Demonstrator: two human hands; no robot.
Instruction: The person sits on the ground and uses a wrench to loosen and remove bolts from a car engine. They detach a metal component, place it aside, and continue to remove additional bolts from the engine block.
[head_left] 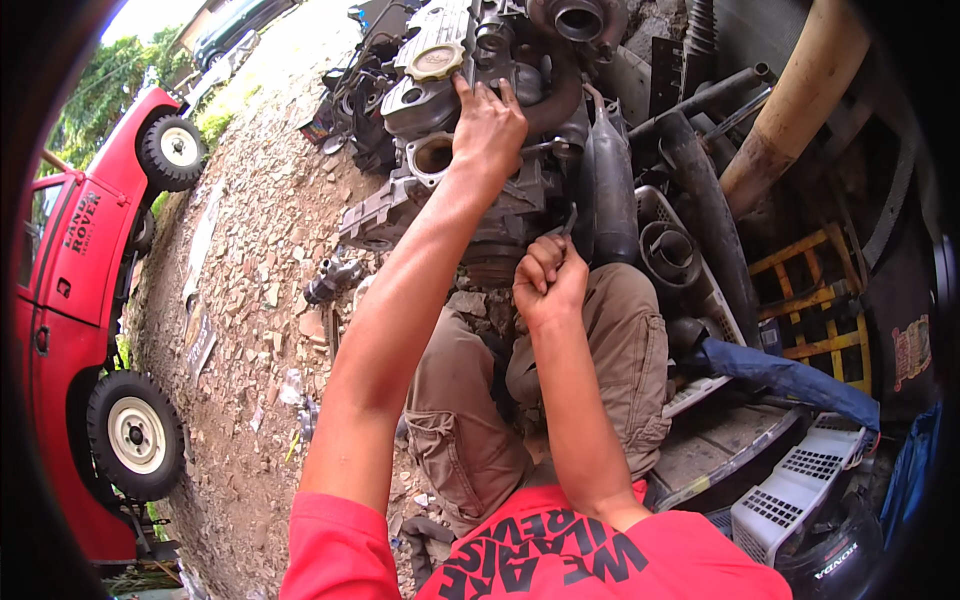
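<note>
A greasy engine (pixel 470 210) sits on the ground in front of me, beyond my knees. My left hand (pixel 490 130) rests on its upper part, fingers stretched out and apart. The index fingertip is beside the pale round oil filler cap (pixel 436 62). Just below and left of that hand is a round metal port opening (pixel 432 157). Lower down, near the engine's right side, my right hand (pixel 549 272) is closed around a thin metal tool (pixel 571 218). Only the tool's tip shows above the fingers, so its exact kind is hidden.
A dark metal cylinder (pixel 611 190) stands right of the engine, beside pipes and a thick bamboo pole (pixel 795 110). A yellow crate (pixel 815 300) and a white perforated crate (pixel 800 490) lie further right. Left, a red vehicle (pixel 80 260) stands on stony ground (pixel 250 290).
</note>
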